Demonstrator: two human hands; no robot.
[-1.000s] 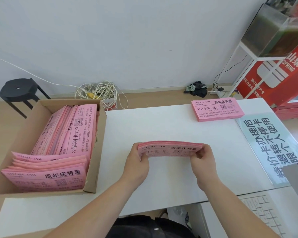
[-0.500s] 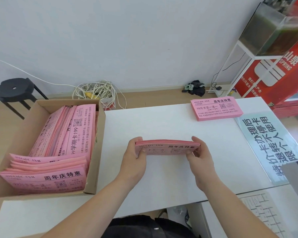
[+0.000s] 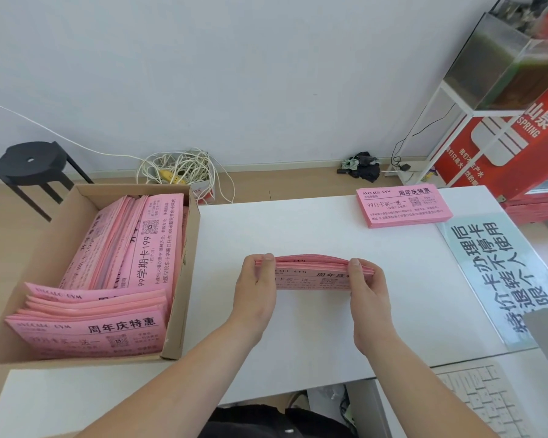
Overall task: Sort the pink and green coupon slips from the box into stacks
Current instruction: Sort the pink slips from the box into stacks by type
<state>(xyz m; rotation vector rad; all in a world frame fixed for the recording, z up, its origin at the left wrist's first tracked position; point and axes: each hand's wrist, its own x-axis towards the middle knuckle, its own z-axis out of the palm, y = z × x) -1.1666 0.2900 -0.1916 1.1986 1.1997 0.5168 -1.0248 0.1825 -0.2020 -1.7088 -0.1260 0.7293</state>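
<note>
A bundle of pink coupon slips [image 3: 310, 273] stands on its long edge on the white table [image 3: 298, 336], bowed slightly upward. My left hand [image 3: 258, 286] grips its left end and my right hand [image 3: 366, 289] grips its right end. A cardboard box [image 3: 184, 279] at the left holds many more pink slips, some lying flat at the front, others leaning behind. A neat stack of pink slips [image 3: 404, 207] lies at the table's far right. No green slips show.
A pale blue printed sign [image 3: 500, 276] lies flat on the table's right side. A white keyboard [image 3: 487, 403] sits at the lower right. Beyond the table are a black stool [image 3: 32, 165], tangled white cables [image 3: 178, 169] and a red cabinet [image 3: 519, 143].
Both hands kept their grip on the bundle's ends. The bundle tilted and shifted slightly on the table, with its top edge now bowed and my thumbs over it.
</note>
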